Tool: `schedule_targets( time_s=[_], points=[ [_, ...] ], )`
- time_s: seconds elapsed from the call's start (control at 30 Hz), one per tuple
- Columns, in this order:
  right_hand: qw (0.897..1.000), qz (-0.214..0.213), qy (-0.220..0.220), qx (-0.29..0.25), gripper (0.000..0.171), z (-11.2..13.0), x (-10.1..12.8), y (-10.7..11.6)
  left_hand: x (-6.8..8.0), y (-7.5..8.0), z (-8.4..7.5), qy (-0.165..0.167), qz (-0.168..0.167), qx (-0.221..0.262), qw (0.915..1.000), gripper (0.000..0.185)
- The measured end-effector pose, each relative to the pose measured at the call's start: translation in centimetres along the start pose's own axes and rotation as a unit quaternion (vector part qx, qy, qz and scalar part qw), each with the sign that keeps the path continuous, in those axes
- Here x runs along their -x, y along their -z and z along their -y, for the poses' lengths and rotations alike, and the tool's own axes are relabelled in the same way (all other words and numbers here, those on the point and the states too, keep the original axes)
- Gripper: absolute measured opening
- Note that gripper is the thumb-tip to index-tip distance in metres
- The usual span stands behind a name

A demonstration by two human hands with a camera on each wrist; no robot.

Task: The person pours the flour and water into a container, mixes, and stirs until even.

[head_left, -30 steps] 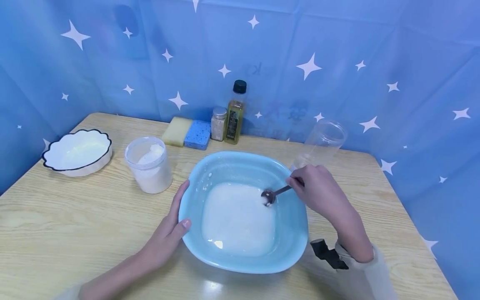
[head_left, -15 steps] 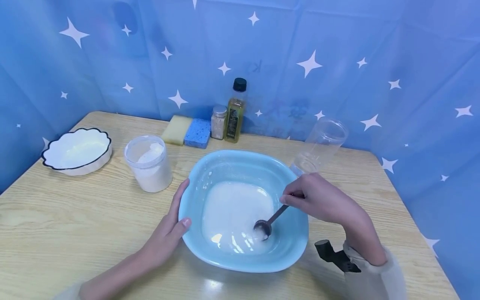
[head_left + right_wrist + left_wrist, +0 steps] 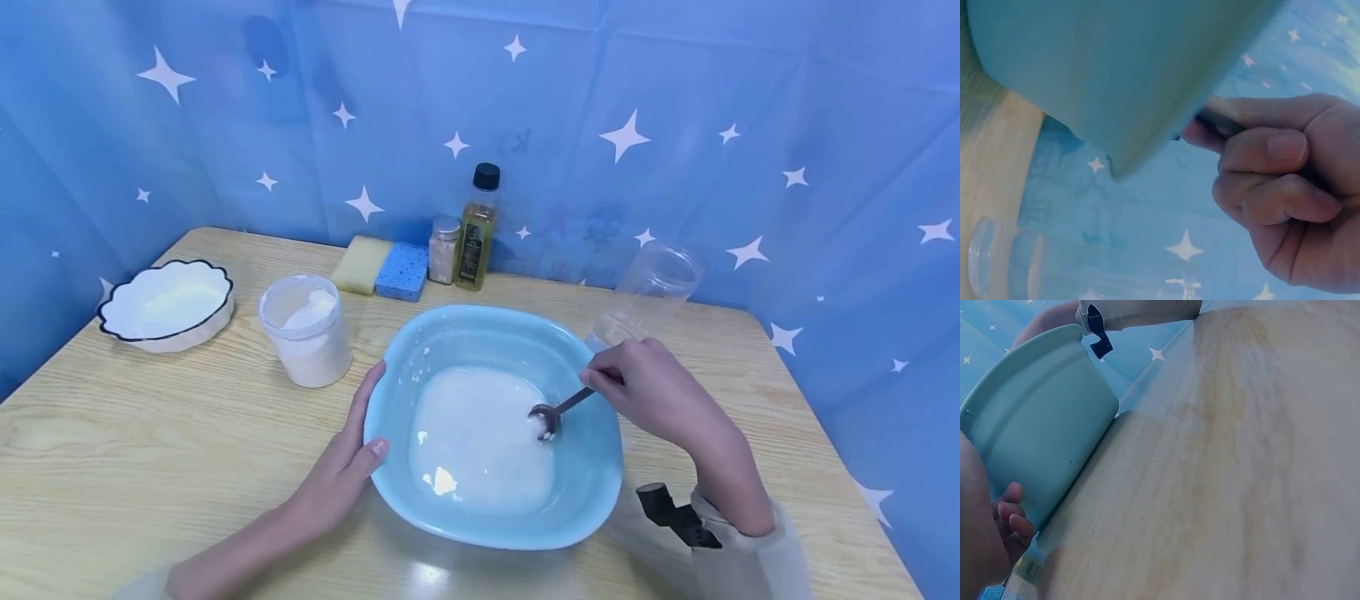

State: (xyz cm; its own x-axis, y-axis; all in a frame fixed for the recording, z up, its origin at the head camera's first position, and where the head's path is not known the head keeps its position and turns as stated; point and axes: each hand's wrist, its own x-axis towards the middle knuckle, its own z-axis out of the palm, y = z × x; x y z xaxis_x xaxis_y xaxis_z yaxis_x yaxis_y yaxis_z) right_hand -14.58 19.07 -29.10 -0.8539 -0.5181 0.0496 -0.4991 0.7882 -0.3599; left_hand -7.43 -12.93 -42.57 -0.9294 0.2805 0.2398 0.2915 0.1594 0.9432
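Note:
A light blue plastic basin (image 3: 510, 537) stands in front of me in the head view, with milky white liquid (image 3: 480, 450) in its bottom. My left hand (image 3: 337, 475) grips its left side, thumb by the rim; the left wrist view has the fingers curled against the outer wall. Over the right rim, my right hand (image 3: 660, 400) pinches the handle of a dark brown spoon (image 3: 573, 401). The spoon's round bowl dips at the liquid's right edge and carries some white stuff. In the right wrist view, the basin wall hides most of the spoon.
Left of the basin stand an uncovered jar of white powder (image 3: 318, 358) and a scalloped white dish (image 3: 168, 304). Behind are a yellow sponge (image 3: 362, 265), a blue sponge (image 3: 402, 272), a small shaker jar (image 3: 443, 250) and an oil bottle (image 3: 476, 237). A clear empty jar (image 3: 645, 292) stands behind my right hand.
The spoon has swept through the liquid toward me and left, then back up to the right side with the right hand. The left hand keeps its hold on the basin.

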Motion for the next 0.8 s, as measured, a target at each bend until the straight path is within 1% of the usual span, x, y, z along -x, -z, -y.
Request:
schedule_targets(
  time_s=[0.13,0.2,0.23,0.27,0.33,0.47,0.5,0.57,0.6,0.67,0.73,0.8],
  points=[
    [0.996,0.067,0.03,-0.045,0.016,-0.3,0.1,0.5,0.1,0.1,0.1,0.0,0.0,0.005,1.0,0.068],
    [0.992,0.091,0.054,-0.068,0.017,-0.2,-0.1,0.3,0.1,0.1,0.1,0.0,0.0,0.002,1.0,0.067],
    [0.991,0.096,0.062,-0.075,0.017,-0.2,-0.2,0.2,0.1,0.1,0.1,-0.001,0.002,-0.001,1.0,0.067],
    [0.99,0.093,0.069,-0.079,0.017,-0.1,-0.3,-0.1,0.1,0.1,0.1,-0.002,0.001,-0.004,1.0,0.067],
    [0.992,0.067,0.069,-0.076,0.015,0.1,-0.7,-0.6,0.1,0.1,0.2,0.0,-0.002,-0.007,1.0,0.067],
    [0.999,-0.005,0.027,-0.034,0.014,0.2,-1.3,-1.3,0.1,0.0,0.2,0.002,-0.003,0.001,1.0,0.067],
    [0.999,-0.017,0.019,-0.023,0.014,0.1,-1.2,-1.2,0.1,0.0,0.2,0.002,-0.002,0.005,1.0,0.067],
    [1.0,-0.018,0.007,-0.009,0.014,-0.1,-1.0,-0.9,0.0,0.0,0.1,0.003,0.0,0.009,1.0,0.067],
    [1.0,-0.01,0.006,-0.01,0.014,-0.3,-0.8,-0.6,0.0,0.0,0.1,0.005,0.0,0.008,1.0,0.067],
    [0.999,0.023,0.008,-0.025,0.013,-0.6,-0.4,-0.1,-0.1,0.0,0.1,0.007,0.001,0.006,1.0,0.067],
    [0.997,0.061,0.022,-0.048,0.014,-0.7,-0.2,0.3,-0.1,0.0,0.1,0.005,0.0,0.003,1.0,0.068],
    [0.992,0.09,0.039,-0.074,0.014,-0.6,-0.3,0.2,-0.1,0.1,0.1,0.002,0.002,0.003,1.0,0.068]
  ],
)
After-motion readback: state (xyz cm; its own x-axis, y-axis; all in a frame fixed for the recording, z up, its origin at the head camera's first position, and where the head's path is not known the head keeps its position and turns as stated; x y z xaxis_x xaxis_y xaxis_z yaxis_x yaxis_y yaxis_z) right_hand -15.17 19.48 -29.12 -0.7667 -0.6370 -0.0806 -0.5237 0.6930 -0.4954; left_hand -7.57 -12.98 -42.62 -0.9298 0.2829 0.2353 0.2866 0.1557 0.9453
